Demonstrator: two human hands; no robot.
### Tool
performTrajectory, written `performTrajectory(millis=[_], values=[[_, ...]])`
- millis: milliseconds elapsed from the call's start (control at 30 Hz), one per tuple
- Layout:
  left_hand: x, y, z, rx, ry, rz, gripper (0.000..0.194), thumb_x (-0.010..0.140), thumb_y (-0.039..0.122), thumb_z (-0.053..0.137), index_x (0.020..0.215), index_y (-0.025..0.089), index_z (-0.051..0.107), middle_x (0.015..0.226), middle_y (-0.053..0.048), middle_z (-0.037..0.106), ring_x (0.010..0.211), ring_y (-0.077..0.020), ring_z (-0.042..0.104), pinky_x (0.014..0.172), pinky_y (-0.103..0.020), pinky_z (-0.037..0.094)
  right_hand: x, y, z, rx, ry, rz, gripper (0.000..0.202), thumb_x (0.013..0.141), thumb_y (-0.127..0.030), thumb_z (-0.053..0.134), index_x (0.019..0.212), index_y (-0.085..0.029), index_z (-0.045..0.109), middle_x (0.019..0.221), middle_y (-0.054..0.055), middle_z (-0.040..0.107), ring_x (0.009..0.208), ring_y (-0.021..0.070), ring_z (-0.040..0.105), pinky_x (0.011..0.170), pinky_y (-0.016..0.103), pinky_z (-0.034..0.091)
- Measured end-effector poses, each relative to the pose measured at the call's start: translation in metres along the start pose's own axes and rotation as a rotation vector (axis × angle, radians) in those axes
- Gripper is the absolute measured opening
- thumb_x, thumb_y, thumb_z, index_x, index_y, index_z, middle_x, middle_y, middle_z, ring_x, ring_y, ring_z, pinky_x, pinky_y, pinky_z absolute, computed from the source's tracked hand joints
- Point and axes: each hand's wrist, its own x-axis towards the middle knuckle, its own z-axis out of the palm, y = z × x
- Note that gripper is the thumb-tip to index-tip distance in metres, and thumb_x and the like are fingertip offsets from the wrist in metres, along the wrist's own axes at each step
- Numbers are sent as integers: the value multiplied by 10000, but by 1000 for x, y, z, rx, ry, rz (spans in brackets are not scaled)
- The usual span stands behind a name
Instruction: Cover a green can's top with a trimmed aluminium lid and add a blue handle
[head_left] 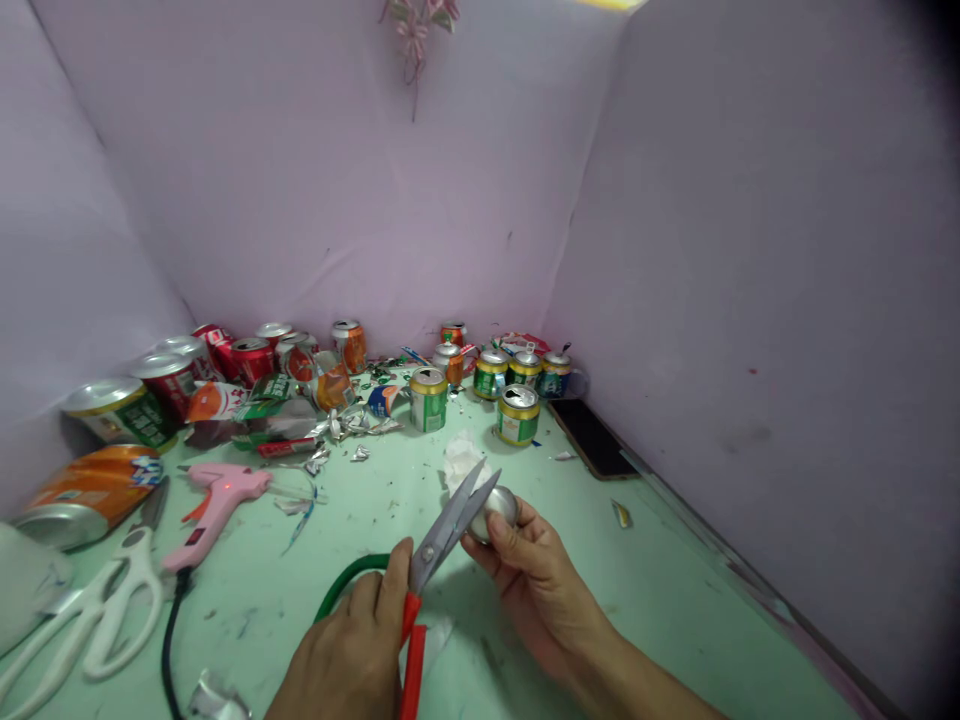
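Note:
My left hand (pixel 345 650) is closed around the handles of a pair of scissors (pixel 427 553) with red and green grips. The scissors' blades stand slightly apart and point up and right, their tips beside a round silver can end (pixel 494 513). My right hand (pixel 540 570) pinches that can end, with the thumb on its face and the fingers behind it. A crumpled white tissue (pixel 463 462) lies just beyond the blades. Farther back stand two short green and yellow cans, one (pixel 428 402) on the left and one (pixel 517 417) on the right.
A pink glue gun (pixel 217 505) with a black cord and white-handled scissors (pixel 124 590) lie on the left. Whole cans (pixel 120 410) and cut can scraps (pixel 281 415) crowd the back left. A phone (pixel 592 438) rests by the right wall. Several small cans (pixel 491 374) stand behind.

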Motion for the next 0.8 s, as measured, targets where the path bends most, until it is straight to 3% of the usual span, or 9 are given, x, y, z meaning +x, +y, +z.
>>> performTrajectory(millis=[233, 433, 567, 700, 800], values=[[2, -2, 3, 56, 120, 65, 737, 769, -20, 254, 1410, 116, -85, 877, -108, 653, 627, -195, 668, 510, -273, 550, -1, 1, 0, 7, 11, -5, 296, 541, -226, 832, 710, -148, 603, 698, -17, 621, 653, 83, 579, 725, 251, 541], [1, -7, 6, 13, 151, 92, 696, 771, 17, 294, 1409, 123, 36, 796, -74, 661, 541, -186, 652, 496, -278, 551, 3, 3, -2, -10, 33, -8, 280, 549, -220, 829, 710, -142, 613, 701, -18, 617, 655, 80, 572, 719, 247, 545], [4, -8, 7, -77, 174, 48, 596, 773, 63, 315, 1358, 145, 235, 754, -61, 682, 550, -186, 665, 556, -272, 553, 2, 3, -2, -35, 61, -20, 290, 530, -228, 836, 689, -142, 610, 690, -23, 615, 642, 80, 568, 700, 247, 548], [16, -15, -13, -243, 7, -190, 535, 790, 110, 294, 1320, 160, 350, 840, -78, 713, 677, -199, 688, 614, -273, 534, 2, 1, -2, -64, 47, -8, 301, 518, -234, 838, 699, -142, 616, 697, -14, 623, 642, 89, 571, 686, 251, 547], [27, -22, -38, -159, -214, -436, 500, 824, 170, 268, 1299, 93, 405, 924, -159, 708, 816, -301, 680, 676, -402, 511, 5, -2, -4, -93, 55, 15, 284, 552, -241, 820, 736, -139, 629, 733, -3, 629, 663, 98, 578, 661, 241, 546]])
